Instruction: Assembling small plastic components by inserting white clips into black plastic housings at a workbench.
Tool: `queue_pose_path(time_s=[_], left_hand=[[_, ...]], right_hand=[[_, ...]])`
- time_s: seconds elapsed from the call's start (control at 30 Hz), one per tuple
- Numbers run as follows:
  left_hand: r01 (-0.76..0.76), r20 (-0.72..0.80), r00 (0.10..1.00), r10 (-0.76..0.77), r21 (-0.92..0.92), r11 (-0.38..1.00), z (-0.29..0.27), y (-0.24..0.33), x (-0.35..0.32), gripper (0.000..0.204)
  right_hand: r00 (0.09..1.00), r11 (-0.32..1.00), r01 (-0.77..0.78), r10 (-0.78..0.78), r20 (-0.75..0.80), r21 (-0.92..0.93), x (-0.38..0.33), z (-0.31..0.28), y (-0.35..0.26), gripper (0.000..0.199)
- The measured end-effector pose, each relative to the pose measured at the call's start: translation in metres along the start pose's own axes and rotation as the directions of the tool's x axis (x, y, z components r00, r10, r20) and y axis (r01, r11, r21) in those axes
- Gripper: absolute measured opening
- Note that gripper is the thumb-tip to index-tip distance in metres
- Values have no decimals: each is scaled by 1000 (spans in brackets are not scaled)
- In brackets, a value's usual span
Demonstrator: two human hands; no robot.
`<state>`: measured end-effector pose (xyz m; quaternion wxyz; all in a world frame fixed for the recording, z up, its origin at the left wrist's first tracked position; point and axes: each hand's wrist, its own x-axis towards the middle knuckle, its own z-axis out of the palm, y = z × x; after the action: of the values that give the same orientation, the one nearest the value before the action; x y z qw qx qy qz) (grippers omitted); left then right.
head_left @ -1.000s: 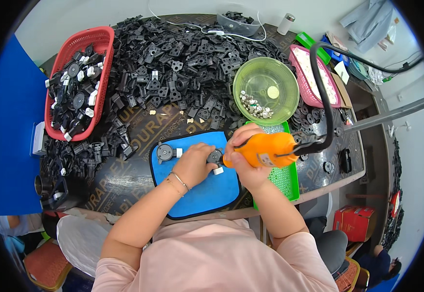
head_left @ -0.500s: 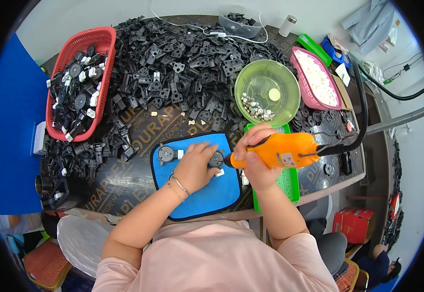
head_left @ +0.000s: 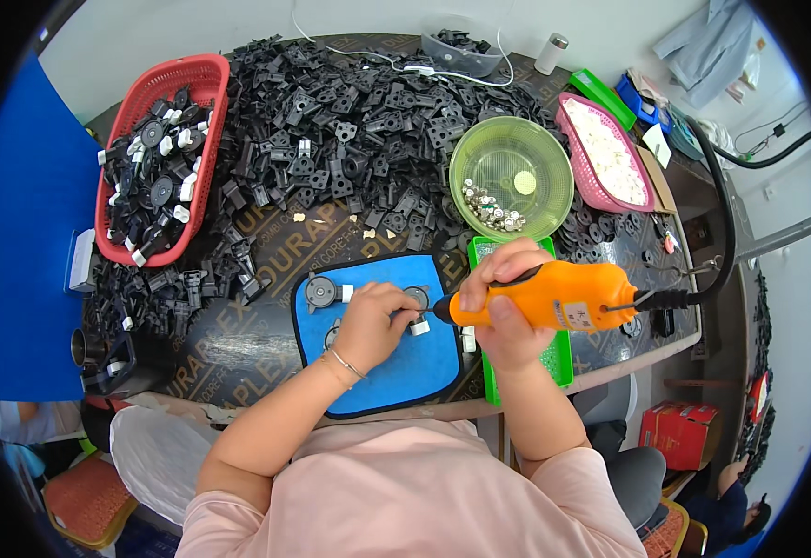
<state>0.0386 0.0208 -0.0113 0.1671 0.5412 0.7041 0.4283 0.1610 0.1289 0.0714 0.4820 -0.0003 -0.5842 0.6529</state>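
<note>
My right hand is wrapped round an orange electric screwdriver, held sideways with its dark nose pointing left. My left hand has its fingertips pinched together at the driver's thin bit; whatever is between them is too small to make out. Just beyond those fingertips a round black plastic part with a white block lies on the blue mat. Another round black part, also with a white block, lies at the mat's upper left. A third is mostly hidden by my left hand.
A green basket holding small metal pieces stands beyond the mat, partly over a green tray. A red basket of black-and-white parts is at left, a pink basket at right. Loose black parts are heaped behind.
My left hand has drawn back slightly from the part, its fingers going from spread over it to pinched at the bit. The screwdriver has shifted slightly right.
</note>
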Motion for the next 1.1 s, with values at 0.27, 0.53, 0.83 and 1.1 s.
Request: queue_pose_path(time_s=[0.27,0.53,0.83,1.1], left_hand=[[95,-44,993,-109,-239,966,1,2,-4,13],[240,46,968,-248,-471,849,3,-4,-6,13],[302,128,951,-281,-565,767,5,-7,-8,14],[369,221,920,-323,-765,528,10,-9,-9,18]], right_hand=[[998,997,54,-55,19,56,-2,2,1,24],[996,995,79,-81,24,66,-1,3,0,23],[996,994,89,-91,24,63,-2,6,-5,23],[993,987,117,-119,13,109,-3,7,-4,24]])
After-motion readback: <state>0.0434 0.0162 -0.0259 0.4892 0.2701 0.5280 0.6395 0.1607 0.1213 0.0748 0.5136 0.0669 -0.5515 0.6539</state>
